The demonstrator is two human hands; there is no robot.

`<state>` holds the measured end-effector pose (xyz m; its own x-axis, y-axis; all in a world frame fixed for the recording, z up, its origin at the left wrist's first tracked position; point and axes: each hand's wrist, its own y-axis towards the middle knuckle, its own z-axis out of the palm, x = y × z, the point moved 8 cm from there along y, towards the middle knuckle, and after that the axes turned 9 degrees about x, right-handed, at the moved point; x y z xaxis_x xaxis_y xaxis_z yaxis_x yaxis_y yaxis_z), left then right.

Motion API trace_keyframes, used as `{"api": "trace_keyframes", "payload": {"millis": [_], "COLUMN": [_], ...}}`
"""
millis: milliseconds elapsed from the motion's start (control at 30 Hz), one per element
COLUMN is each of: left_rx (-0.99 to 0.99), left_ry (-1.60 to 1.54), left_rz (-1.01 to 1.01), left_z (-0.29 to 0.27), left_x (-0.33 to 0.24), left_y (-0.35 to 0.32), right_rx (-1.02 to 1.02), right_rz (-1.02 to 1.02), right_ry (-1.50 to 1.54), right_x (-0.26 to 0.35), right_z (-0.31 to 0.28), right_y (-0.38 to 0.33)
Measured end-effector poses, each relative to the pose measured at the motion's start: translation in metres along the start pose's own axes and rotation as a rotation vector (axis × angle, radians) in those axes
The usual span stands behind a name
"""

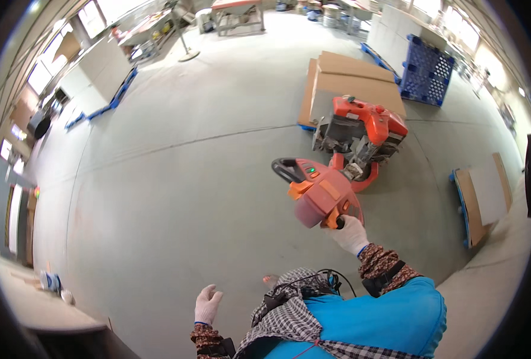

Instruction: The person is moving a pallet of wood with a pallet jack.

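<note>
My right hand point(350, 234), in a white knit glove, is closed around the right grip of the control handle point(328, 190) of a red electric pallet jack point(373, 122). Orange levers and a green light show on the handle, and its black left loop is free. Beyond the jack's body lies a stack of flat brown cardboard point(355, 78); the forks are hidden. My left hand point(208, 305), gloved too, hangs at my side over the floor, holding nothing, its thumb apart from loosely bent fingers.
An upright blue plastic pallet point(427, 70) leans by white stacked boxes point(397, 30) at the far right. Another pallet carries boards point(487, 194) near the right wall. White stacked blocks point(98, 72) sit on blue pallets at the left. A stand's round base point(189, 55) is farther off.
</note>
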<state>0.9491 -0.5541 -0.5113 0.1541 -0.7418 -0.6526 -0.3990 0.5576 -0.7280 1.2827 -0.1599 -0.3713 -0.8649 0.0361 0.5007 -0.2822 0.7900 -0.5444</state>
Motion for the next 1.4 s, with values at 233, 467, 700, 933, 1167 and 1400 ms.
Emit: {"api": "trace_keyframes", "payload": {"millis": [233,467,700,933,1167,1400], "left_rx": [0.205,0.479,0.633,0.499,0.332,0.291], "left_ry": [0.259,0.369,0.421,0.404,0.570,0.782], "left_rz": [0.259,0.484,0.537,0.755,0.872,1.033], "left_z": [0.040,0.126,0.118,0.160,0.202,0.227], "left_x": [-0.201,-0.255,-0.317,-0.385,-0.407,-0.415], "left_y": [0.043,0.133,0.157,0.176,0.176,0.191], "right_rx": [0.051,-0.052,-0.094,-0.093,-0.084,-0.052], "right_rz": [0.026,0.068,0.164,0.103,0.076,0.071], "right_ry": [0.090,0.023,0.000,0.053,0.133,0.102], "right_x": [0.013,-0.054,-0.037,-0.043,-0.053,-0.054], "right_z": [-0.012,-0.003,-0.016,-0.007,-0.001,-0.015], "right_y": [0.003,0.043,0.024,0.037,0.049,0.055]}}
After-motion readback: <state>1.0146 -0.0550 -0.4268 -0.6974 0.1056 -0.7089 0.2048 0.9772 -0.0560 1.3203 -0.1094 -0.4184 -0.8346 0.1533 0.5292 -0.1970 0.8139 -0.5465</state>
